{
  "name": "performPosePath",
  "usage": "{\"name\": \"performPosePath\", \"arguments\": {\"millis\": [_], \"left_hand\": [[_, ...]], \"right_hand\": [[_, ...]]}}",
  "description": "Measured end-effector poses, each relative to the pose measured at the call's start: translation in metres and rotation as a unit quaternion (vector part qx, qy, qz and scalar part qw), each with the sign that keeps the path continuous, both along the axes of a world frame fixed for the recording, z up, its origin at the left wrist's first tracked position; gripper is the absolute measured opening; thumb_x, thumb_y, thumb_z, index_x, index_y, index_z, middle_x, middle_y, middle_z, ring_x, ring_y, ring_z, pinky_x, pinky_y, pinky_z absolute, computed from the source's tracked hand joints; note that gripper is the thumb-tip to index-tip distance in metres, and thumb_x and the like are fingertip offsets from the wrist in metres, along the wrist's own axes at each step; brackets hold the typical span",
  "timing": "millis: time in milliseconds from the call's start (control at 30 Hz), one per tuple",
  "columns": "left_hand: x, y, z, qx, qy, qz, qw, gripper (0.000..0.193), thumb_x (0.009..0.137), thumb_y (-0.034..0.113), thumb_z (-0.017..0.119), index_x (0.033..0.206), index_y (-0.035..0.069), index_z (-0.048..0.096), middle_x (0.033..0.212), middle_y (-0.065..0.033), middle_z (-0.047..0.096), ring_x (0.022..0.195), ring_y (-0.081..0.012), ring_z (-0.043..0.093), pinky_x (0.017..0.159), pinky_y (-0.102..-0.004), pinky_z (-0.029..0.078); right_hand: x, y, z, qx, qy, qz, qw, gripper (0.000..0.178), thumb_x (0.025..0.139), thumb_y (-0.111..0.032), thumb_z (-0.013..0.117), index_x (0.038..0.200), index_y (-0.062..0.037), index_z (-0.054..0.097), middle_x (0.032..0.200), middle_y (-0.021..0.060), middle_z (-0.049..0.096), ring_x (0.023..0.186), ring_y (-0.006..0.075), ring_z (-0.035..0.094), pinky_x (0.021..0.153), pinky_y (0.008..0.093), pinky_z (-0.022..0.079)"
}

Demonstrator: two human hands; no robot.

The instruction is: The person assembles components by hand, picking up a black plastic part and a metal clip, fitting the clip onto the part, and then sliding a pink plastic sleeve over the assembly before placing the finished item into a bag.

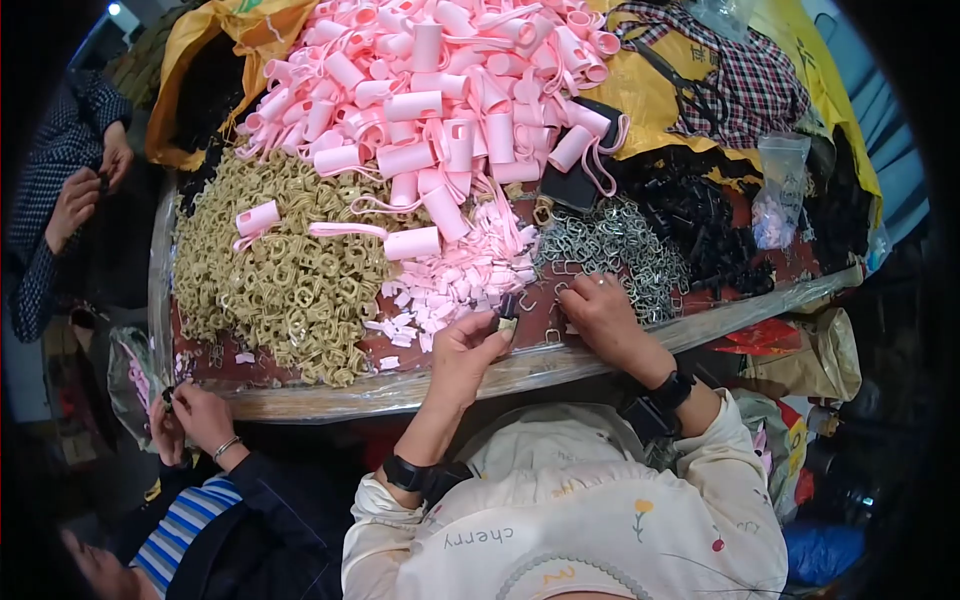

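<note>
My left hand (465, 358) is raised above the table's near edge, its thumb and fingers closed on a small black plastic part (507, 305) with a tan piece at its lower end. To its right, my right hand (608, 320) reaches down to the tabletop, fingers bent together at the near left edge of a heap of silver metal loops (625, 250). Whatever lies between those fingertips is hidden. Small pink pieces (465, 275) lie just beyond my left hand, and a few loose metal loops are scattered between the two hands.
Pink cylindrical holders with straps (415, 105) form a large heap at the back. Tan rings (285, 265) cover the left side; black parts (690, 225) lie right. A wooden rim (330, 400) edges the table. Two other people's hands (205, 420) (80, 200) work at left.
</note>
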State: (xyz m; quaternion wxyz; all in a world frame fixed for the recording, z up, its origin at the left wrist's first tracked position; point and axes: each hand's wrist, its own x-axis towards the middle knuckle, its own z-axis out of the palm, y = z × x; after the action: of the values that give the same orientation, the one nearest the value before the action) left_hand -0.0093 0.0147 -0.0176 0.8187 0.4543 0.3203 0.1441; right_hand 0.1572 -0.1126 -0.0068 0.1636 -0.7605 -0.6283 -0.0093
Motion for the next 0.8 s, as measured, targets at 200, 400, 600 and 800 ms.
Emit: {"name": "performPosePath", "arguments": {"millis": [200,400,600,800], "left_hand": [[0.018,-0.005,0.005,0.105,-0.033,-0.011,0.994,0.026,0.072,0.0,0.061,0.098,-0.002,0.056,0.084,-0.0044,0.06,0.071,-0.0073,0.055,0.063,-0.0191,0.045],[0.004,-0.001,0.007,0.004,-0.036,-0.057,0.998,0.026,0.075,0.002,0.059,0.1,-0.002,0.056,0.087,-0.0039,0.06,0.075,-0.008,0.055,0.066,-0.0204,0.046],[-0.007,-0.002,0.016,-0.157,-0.056,-0.057,0.984,0.021,0.079,0.006,0.054,0.099,-0.003,0.055,0.087,-0.0073,0.059,0.076,-0.0133,0.058,0.068,-0.0248,0.049],[-0.014,-0.005,0.02,-0.21,-0.071,-0.081,0.972,0.02,0.082,0.009,0.05,0.098,-0.004,0.053,0.086,-0.0086,0.059,0.077,-0.0154,0.059,0.069,-0.0269,0.05]], "right_hand": [[-0.018,0.006,0.021,-0.014,0.089,0.075,0.993,0.011,0.068,-0.006,0.053,0.079,-0.0067,0.052,0.072,0.008,0.049,0.067,0.0231,0.051,0.058,0.0349,0.039],[-0.04,0.013,0.037,0.069,0.286,0.057,0.954,0.008,0.073,-0.006,0.054,0.076,-0.0041,0.047,0.07,0.01,0.048,0.063,0.0242,0.051,0.055,0.0332,0.04],[-0.054,0.019,0.035,0.149,0.321,-0.009,0.935,0.018,0.071,-0.004,0.059,0.086,-0.0019,0.051,0.068,0.0099,0.049,0.057,0.0231,0.05,0.05,0.0312,0.04],[-0.056,0.016,0.027,0.234,0.234,0.043,0.943,0.022,0.067,-0.006,0.063,0.087,-0.0017,0.055,0.064,0.008,0.048,0.055,0.0208,0.049,0.047,0.031,0.039]]}}
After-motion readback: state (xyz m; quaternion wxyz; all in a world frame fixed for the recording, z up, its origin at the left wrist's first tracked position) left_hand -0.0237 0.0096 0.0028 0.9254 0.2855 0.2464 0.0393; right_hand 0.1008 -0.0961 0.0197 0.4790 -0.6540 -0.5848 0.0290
